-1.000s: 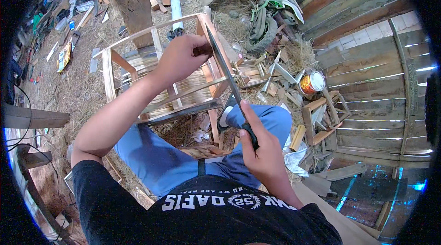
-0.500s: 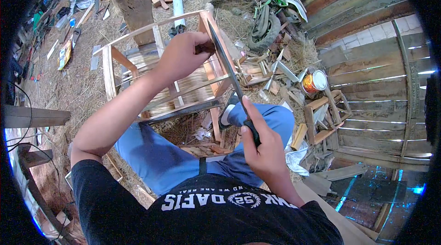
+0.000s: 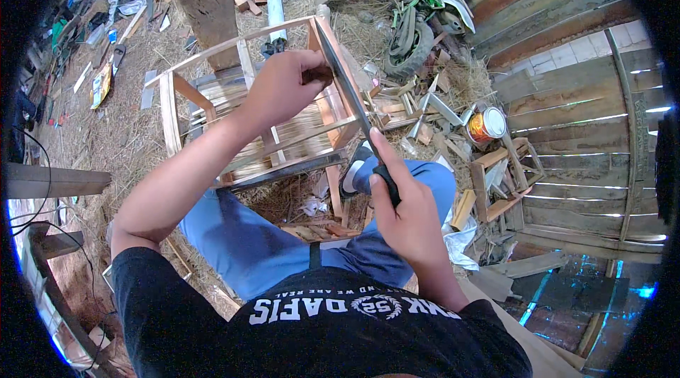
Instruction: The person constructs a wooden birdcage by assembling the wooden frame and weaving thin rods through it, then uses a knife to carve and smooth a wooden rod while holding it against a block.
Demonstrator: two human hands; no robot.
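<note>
A slatted wooden frame [image 3: 275,143], like a small chair or crate, stands in front of me between my legs. My left hand [image 3: 287,84] is closed at its right-hand rail; the fingertips are partly hidden. In my right hand [image 3: 409,218] is the black handle of a handsaw [image 3: 352,98], the index finger stretched along it. The long dark blade points away from me and lies along the right rail, just beside my left fingers. Its teeth are too small to make out.
A wooden post [image 3: 205,6] rises behind the frame. To the right are a motorbike wheel [image 3: 411,48], a paint can [image 3: 486,125], a smaller wooden frame [image 3: 503,176] and a plank wall [image 3: 574,137]. Wood scraps and straw litter the ground.
My right hand and the handsaw have slid slightly forward, away from me. My left hand keeps its place at the frame.
</note>
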